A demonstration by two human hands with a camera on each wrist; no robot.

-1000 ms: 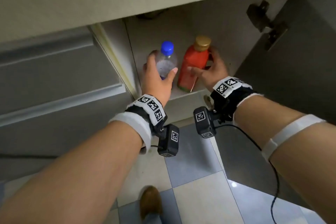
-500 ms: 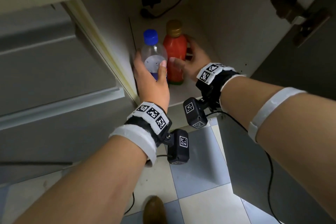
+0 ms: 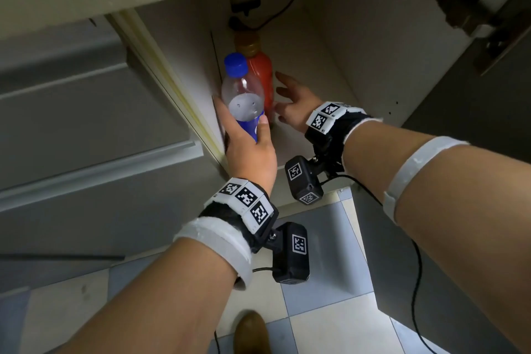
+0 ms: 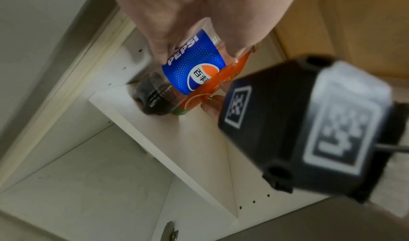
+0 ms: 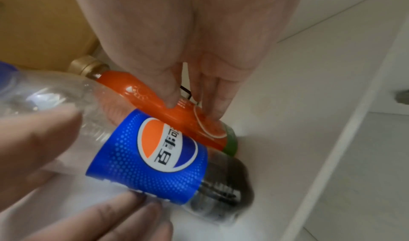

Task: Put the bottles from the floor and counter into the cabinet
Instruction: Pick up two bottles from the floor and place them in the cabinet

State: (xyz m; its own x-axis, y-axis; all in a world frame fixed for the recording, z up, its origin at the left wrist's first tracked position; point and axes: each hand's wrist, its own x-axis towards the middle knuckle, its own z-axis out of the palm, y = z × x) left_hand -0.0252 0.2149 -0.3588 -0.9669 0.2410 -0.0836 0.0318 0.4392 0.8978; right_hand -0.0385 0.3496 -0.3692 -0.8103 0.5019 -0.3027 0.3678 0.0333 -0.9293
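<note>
A second ago my right hand (image 3: 290, 108) was wrapped round the orange bottle (image 3: 260, 77) near the front edge of the shelf; now that bottle stands deeper in the cabinet (image 3: 344, 46), and my right fingers (image 5: 170, 94) have loosened, spread and nearly straight, their tips just resting on its label. I judge that bottle placed and my right hand free to come away.

My left hand (image 3: 247, 146) has travelled in too and still grips the Pepsi bottle (image 3: 242, 98), thumb on one side and fingers curled round the blue label on the other. In the head view it sits at about 7 o'clock from the orange bottle, just beside it. From the wrist views its base appears to be on or just above the white shelf (image 4: 199, 139), still tilted, so I take it as not quite set down.

The cabinet holds these two bottles on its upper shelf, against the left wall; at 12 o'clock behind them a dark plug and cable (image 3: 244, 0) hang on the back panel. The compartment under the shelf shows nothing in it. The Pepsi bottle has only a little dark liquid at the bottom; the orange one looks full.
</note>
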